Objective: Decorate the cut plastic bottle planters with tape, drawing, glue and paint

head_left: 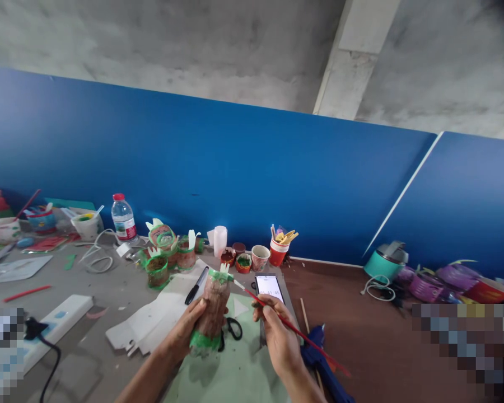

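Note:
My left hand (185, 330) is wrapped round a tall brown painted bottle (212, 309) with green bands at top and bottom, held tilted over a pale green sheet (235, 372). My right hand (279, 330) pinches a thin red paintbrush (302, 334); its tip reaches the bottle's green top rim. A phone (269, 288) with a lit screen lies just beyond my right hand. Black scissors (232, 329) lie partly hidden behind the bottle.
A black marker (196, 285), several small painted cups (243, 260), a red cup of sticks (279, 249), a water bottle (123, 219), a white power strip (59, 324) and a blue glue gun (323, 358) crowd the grey table. A blue wall stands behind.

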The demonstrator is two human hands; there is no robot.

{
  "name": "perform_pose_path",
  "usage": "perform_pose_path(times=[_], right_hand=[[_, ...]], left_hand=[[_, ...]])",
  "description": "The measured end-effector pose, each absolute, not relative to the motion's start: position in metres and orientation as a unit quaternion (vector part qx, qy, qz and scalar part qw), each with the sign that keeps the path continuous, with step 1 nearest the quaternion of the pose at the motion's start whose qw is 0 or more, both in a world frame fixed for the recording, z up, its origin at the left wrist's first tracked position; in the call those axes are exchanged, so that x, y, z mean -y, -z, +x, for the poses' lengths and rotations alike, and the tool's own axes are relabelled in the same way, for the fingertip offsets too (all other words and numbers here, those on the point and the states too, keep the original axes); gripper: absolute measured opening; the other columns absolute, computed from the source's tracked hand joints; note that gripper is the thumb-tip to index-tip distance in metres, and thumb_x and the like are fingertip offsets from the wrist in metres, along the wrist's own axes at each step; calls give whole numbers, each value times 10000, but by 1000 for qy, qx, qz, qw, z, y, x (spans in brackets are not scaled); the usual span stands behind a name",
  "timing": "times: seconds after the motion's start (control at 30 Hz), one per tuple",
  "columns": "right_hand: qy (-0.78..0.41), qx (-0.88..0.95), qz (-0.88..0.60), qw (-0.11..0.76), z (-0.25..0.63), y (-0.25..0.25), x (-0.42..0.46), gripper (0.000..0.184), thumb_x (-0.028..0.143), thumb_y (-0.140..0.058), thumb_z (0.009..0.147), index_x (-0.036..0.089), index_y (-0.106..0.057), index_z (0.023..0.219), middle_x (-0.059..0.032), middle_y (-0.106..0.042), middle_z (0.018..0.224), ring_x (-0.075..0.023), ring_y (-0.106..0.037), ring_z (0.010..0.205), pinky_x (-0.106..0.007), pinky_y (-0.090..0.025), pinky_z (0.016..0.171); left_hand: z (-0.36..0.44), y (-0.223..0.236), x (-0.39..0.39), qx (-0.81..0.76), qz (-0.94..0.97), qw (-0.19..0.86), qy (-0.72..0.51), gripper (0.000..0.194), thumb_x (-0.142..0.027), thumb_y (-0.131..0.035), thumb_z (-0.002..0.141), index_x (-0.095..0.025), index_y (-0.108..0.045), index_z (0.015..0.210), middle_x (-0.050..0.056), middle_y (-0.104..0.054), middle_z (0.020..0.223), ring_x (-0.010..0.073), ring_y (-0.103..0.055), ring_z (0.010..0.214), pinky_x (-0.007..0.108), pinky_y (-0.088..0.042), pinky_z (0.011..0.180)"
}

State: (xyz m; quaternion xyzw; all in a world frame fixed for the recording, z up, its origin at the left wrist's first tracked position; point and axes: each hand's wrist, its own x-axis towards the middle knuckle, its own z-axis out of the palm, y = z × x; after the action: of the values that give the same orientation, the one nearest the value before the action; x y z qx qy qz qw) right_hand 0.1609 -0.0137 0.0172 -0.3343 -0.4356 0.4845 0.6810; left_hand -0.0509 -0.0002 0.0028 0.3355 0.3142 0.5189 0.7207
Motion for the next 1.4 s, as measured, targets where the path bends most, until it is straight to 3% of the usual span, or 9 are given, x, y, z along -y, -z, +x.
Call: perform_pose_path(times=[0.43, 0.67, 0.9, 1.03, 1.13, 1.27, 1.4], right_hand=[[-504, 391, -354, 684, 160, -21, 12, 306, 469, -787, 699, 208, -744, 852, -25, -688, 752, -151, -601, 620, -298, -476, 646], [-519, 381, -314, 698, 162, -26, 14, 310, 464, -796, 689, 206, -744, 853, -46, -705, 779, -166, -601, 614, -322, -487, 633], [-499, 396, -337, 693, 162, -23, 12, 273, 442, -779, 708, 208, -732, 841, -33, -703, 765, -154, -596, 617, -310, -478, 653], [-502, 404, -325, 693, 160, -21, 13, 284, 454, -758, 729, 205, -729, 863, -41, -706, 776, -157, -594, 618, -308, -478, 638], [-502, 422, -334, 677, 160, -21, 14, 253, 429, -741, 754, 209, -728, 878, -35, -705, 791, -153, -595, 621, -308, -482, 654], [-488, 409, -372, 675, 161, -21, 12, 236, 408, -737, 747, 199, -728, 855, -32, -694, 768, -159, -593, 629, -301, -479, 642], [-492, 400, -353, 688, 160, -22, 13, 251, 422, -742, 730, 200, -727, 848, -33, -697, 779, -151, -582, 621, -298, -472, 642]], left_hand=[[-52, 2, -3, -264, 294, 773, -496, 502, -506, -685, 788, -124, -695, 1114, 159, -739, 1055, 254, -718, 834, 330, -543, 733], [-55, 8, -3, -297, 266, 780, -483, 474, -518, -663, 793, -83, -743, 964, 142, -766, 823, 270, -721, 836, 332, -541, 783], [-53, 10, -10, -248, 235, 803, -489, 452, -461, -624, 838, -81, -716, 1063, 153, -757, 993, 260, -710, 936, 354, -493, 943], [-53, 7, -9, -235, 260, 800, -488, 564, -577, -566, 846, -91, -701, 1097, 160, -741, 1049, 256, -711, 877, 368, -523, 864], [-53, 6, -5, -249, 308, 781, -483, 647, -650, -594, 789, -100, -695, 1115, 165, -748, 965, 258, -704, 814, 344, -529, 750], [-56, 8, -3, -279, 363, 747, -482, 507, -540, -721, 730, -96, -718, 974, 149, -745, 822, 238, -682, 723, 308, -505, 659], [-56, 11, -5, -291, 341, 737, -507, 456, -512, -724, 732, -99, -714, 924, 146, -748, 817, 247, -695, 756, 314, -514, 697]])
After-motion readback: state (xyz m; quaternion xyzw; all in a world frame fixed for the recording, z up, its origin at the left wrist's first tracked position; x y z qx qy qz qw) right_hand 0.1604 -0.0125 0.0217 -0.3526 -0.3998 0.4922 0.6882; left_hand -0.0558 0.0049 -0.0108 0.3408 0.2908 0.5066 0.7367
